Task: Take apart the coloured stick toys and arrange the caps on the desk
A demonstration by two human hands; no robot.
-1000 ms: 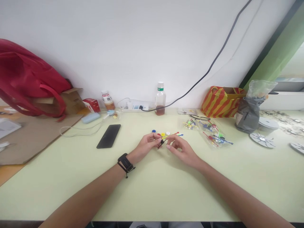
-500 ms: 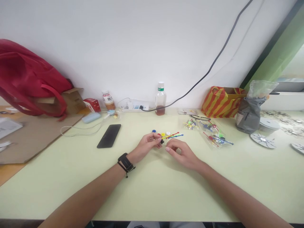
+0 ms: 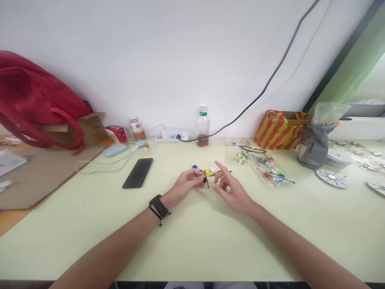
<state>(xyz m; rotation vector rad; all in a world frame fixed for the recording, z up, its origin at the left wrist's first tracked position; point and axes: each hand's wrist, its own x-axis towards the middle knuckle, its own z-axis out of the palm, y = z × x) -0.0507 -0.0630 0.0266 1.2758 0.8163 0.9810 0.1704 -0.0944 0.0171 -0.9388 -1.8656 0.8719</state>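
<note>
Between the thumb and fingers of my left hand (image 3: 191,179) is a small black spinner arrow (image 3: 206,180), a thin bar crossing a round middle. The fingertips hide part of it. My right hand (image 3: 230,188) is just to the right of it, index finger raised and thumb apart, with nothing visible in its grasp. Behind the hands lie a blue round cap (image 3: 195,166), a yellow cap (image 3: 206,170) and a white cap (image 3: 212,169). Thin coloured arrows (image 3: 215,173) on the table are partly covered by my right hand.
A black phone (image 3: 137,173) lies to the left. Clear bags of small coloured parts (image 3: 275,176) and a slotted white disc (image 3: 331,178) are on the right. A bottle (image 3: 203,126) and a power strip (image 3: 171,135) stand by the wall.
My right hand has opened, its index finger lifting away from the thumb. The thin black bar now shows upright at my left fingertips, where only a black knob was visible before.
</note>
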